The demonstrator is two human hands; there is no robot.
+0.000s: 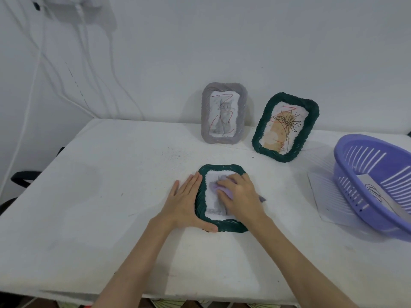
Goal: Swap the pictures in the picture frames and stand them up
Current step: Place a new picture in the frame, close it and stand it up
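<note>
Flat, both hands [186, 203] press a green frame [201, 215]; no legible writing.

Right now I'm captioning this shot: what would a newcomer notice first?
Two hands work on a green frame lying flat at the table's centre: the left hand steadies its edge while the right hand presses a purple cloth on the picture. Behind stand a grey frame and another green frame; a purple basket sits right.

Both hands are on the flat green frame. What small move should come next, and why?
Probably lift the cloth away and stand the flat frame up. It lies on the table with a cat picture already in it, while the grey frame and the other green frame stand at the wall. The left hand steadies it; the right hand presses the cloth.
</note>
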